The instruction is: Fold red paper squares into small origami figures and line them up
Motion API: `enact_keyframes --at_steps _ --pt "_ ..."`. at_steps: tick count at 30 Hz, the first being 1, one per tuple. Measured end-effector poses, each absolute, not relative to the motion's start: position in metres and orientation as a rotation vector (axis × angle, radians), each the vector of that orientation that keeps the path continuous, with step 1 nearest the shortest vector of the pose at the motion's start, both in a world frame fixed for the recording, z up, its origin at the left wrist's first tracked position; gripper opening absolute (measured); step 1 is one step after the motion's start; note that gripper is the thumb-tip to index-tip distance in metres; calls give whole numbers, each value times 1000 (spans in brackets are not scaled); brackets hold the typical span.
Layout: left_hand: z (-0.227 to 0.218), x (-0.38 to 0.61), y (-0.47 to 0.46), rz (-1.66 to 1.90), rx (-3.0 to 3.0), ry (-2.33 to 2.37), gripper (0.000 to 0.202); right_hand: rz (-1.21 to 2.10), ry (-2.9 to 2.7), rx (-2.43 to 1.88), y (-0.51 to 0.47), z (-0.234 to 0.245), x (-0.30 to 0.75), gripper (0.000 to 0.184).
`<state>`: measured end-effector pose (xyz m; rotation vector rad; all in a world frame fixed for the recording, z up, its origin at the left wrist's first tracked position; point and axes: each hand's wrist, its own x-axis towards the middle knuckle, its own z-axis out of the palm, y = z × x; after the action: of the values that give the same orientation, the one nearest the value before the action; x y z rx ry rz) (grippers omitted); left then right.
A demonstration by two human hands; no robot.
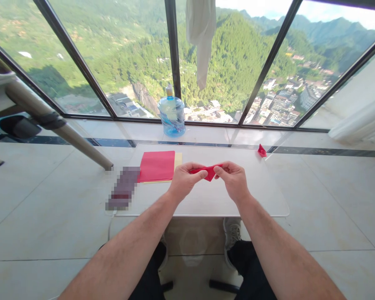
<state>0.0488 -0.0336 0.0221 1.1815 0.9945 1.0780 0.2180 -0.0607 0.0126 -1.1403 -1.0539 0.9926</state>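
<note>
Between my two hands, above the white table (200, 204), is a small piece of folded red paper (210, 173) with a triangular point hanging down. My left hand (187, 178) pinches its left end, thumb on the near side. At the other end, my right hand (233, 177) grips the paper between thumb and fingers. The fingers behind the paper are partly hidden. Left of my left hand lies a stack of red paper sheets (158, 166), with yellow sheets (178, 159) showing from under it. A small folded red paper piece (261, 151) sits at the table's far right corner.
A blurred-out phone-like object (123, 189) with a white cable (110, 225) lies at the table's left edge. A blue water jug (171, 116) stands by the window behind the table. Metal tube legs (81, 141) reach the floor on the left. White cloth (201, 37) hangs at the window.
</note>
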Motion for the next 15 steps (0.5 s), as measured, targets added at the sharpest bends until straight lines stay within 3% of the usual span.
enact_keyframes --at_steps 15 --pt "27 46 -33 1031 1265 992 20 1068 -1184 -1190 -63 13 218 22"
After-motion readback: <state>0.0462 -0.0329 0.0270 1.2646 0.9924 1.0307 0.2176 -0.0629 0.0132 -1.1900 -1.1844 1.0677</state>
